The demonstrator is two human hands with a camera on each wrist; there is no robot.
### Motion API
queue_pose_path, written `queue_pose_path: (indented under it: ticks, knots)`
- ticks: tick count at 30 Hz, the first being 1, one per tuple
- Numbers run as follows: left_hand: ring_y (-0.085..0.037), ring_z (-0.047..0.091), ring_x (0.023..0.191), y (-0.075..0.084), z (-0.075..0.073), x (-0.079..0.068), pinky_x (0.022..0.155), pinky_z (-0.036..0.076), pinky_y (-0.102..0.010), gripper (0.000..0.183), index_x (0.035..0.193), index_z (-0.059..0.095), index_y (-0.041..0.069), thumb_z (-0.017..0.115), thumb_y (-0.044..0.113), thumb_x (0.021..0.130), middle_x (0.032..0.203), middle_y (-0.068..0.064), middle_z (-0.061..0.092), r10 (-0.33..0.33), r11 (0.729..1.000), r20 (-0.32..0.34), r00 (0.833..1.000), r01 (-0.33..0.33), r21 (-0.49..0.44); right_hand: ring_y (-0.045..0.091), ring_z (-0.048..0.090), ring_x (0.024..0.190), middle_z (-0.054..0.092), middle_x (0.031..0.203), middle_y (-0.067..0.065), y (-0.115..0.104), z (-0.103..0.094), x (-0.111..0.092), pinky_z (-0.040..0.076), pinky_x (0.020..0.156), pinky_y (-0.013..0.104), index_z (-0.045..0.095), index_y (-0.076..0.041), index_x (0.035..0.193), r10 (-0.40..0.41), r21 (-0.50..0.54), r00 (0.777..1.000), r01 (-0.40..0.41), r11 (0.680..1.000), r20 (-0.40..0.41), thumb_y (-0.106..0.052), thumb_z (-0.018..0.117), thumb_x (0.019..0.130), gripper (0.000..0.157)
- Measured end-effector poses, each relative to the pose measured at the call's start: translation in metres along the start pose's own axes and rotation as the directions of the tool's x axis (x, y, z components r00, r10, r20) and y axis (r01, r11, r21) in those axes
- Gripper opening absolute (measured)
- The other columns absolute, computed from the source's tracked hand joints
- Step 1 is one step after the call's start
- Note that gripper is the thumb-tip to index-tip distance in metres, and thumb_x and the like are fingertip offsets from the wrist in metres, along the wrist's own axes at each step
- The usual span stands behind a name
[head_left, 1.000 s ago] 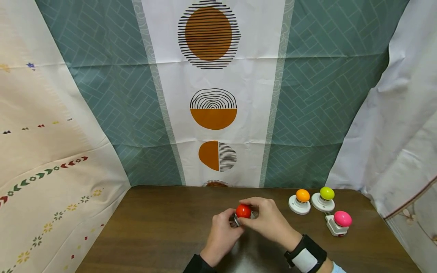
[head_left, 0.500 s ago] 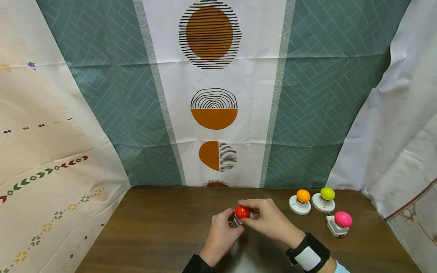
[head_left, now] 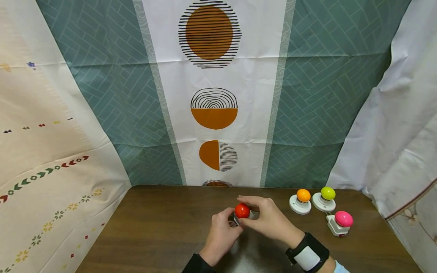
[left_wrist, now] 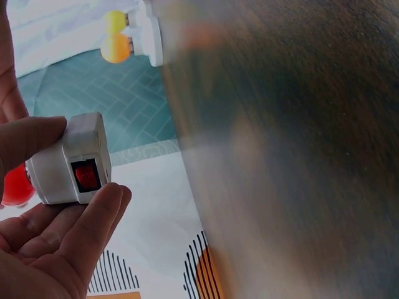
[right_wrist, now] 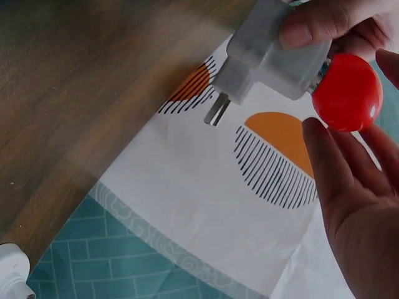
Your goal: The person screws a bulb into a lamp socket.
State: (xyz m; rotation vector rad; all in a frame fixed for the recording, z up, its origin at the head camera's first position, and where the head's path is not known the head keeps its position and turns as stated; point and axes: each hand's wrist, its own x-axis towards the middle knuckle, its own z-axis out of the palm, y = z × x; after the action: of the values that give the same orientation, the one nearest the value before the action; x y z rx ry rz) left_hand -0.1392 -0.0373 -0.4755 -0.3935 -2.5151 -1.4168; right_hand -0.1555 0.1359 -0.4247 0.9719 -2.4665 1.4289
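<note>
A red light bulb (head_left: 242,211) sits in a white plug-in lamp socket (left_wrist: 56,171), both held above the table near its middle. My left hand (head_left: 220,236) grips the socket between thumb and fingers. On the socket's end is a red rocker switch (left_wrist: 86,176), and metal plug prongs (right_wrist: 216,111) stick out from its side. My right hand (head_left: 271,220) has its fingers and thumb curled round the bulb from the right. In the head view the hands hide most of the socket.
On the brown table (head_left: 160,223), at the right, an orange bulb (head_left: 303,195) and a yellow-green bulb (head_left: 328,193) stand in round white holders. Nearer me, a pink bulb (head_left: 343,218) is in another white switch socket (head_left: 336,228). Patterned cloth (head_left: 307,113) hangs behind the table.
The right wrist has moved slightly to the right and the right fingers have shifted a little round the bulb. The left hand keeps its grip on the socket at nearly the same place.
</note>
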Motion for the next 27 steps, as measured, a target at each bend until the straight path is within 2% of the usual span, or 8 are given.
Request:
queue_pose_path:
  ticks: [4, 7, 15, 18, 22, 27]
  knots:
    - [-0.003, 0.059, 0.077, 0.0, 0.0, 0.0, 0.068, 0.049, -0.025, 0.024, 0.096, 0.064, 0.018, 0.073, 0.019, 0.074, 0.088, 0.009, 0.063, 0.007, 1.0, 0.001, 1.0, -0.007, -0.001, 0.009, 0.055, 0.104, 0.058, 0.12, -0.003, 0.001, -0.003, 0.002, 0.046, 0.081, 0.031, 0.06, -0.014, 0.121, -0.021, -0.016, 0.998, 0.022, 1.0, 0.056, -0.012, 0.074, 0.076, 0.047]
    - [-0.003, 0.059, 0.077, -0.001, 0.0, 0.001, 0.068, 0.049, -0.026, 0.026, 0.096, 0.064, 0.017, 0.074, 0.017, 0.073, 0.088, 0.009, 0.063, 0.014, 1.0, -0.002, 1.0, -0.014, 0.01, 0.009, 0.056, 0.101, 0.061, 0.114, -0.001, 0.0, -0.002, 0.002, 0.046, 0.08, 0.03, 0.062, -0.011, 0.118, -0.022, -0.025, 0.998, 0.024, 0.999, 0.057, -0.01, 0.074, 0.076, 0.043]
    - [-0.004, 0.058, 0.071, 0.0, 0.0, -0.001, 0.063, 0.048, -0.022, 0.024, 0.094, 0.065, 0.014, 0.075, 0.017, 0.072, 0.083, 0.009, 0.062, -0.006, 1.0, 0.004, 1.0, 0.005, 0.029, 0.007, 0.06, 0.089, 0.064, 0.102, -0.002, -0.002, 0.008, -0.001, 0.048, 0.071, 0.026, 0.067, -0.01, 0.107, 0.024, -0.021, 0.996, -0.026, 0.999, -0.089, -0.016, 0.078, 0.072, 0.037]
    - [-0.005, 0.058, 0.071, 0.0, 0.0, -0.002, 0.062, 0.047, -0.021, 0.023, 0.093, 0.065, 0.014, 0.075, 0.018, 0.072, 0.083, 0.008, 0.062, -0.006, 0.999, -0.002, 1.0, 0.006, 0.034, 0.006, 0.06, 0.086, 0.064, 0.101, -0.003, -0.003, 0.011, -0.002, 0.049, 0.069, 0.026, 0.068, -0.01, 0.105, 0.037, -0.021, 0.992, -0.04, 0.999, -0.119, -0.019, 0.079, 0.072, 0.036]
    - [-0.005, 0.059, 0.074, -0.001, -0.001, -0.002, 0.065, 0.049, -0.024, 0.023, 0.093, 0.065, 0.016, 0.074, 0.017, 0.072, 0.084, 0.008, 0.063, 0.012, 1.0, -0.018, 1.0, -0.012, 0.027, 0.007, 0.06, 0.089, 0.064, 0.104, -0.004, -0.002, 0.008, -0.002, 0.049, 0.072, 0.029, 0.066, -0.013, 0.108, 0.016, -0.015, 0.996, -0.018, 1.0, -0.092, -0.019, 0.08, 0.071, 0.04]
    - [-0.004, 0.059, 0.077, -0.002, -0.001, -0.002, 0.066, 0.049, -0.024, 0.023, 0.093, 0.064, 0.017, 0.074, 0.017, 0.073, 0.086, 0.008, 0.063, 0.022, 1.0, -0.006, 1.0, -0.022, 0.011, 0.007, 0.058, 0.094, 0.061, 0.113, -0.002, -0.002, 0.002, 0.0, 0.048, 0.077, 0.031, 0.063, -0.014, 0.116, 0.004, -0.021, 1.0, -0.004, 1.0, -0.011, -0.013, 0.078, 0.071, 0.047]
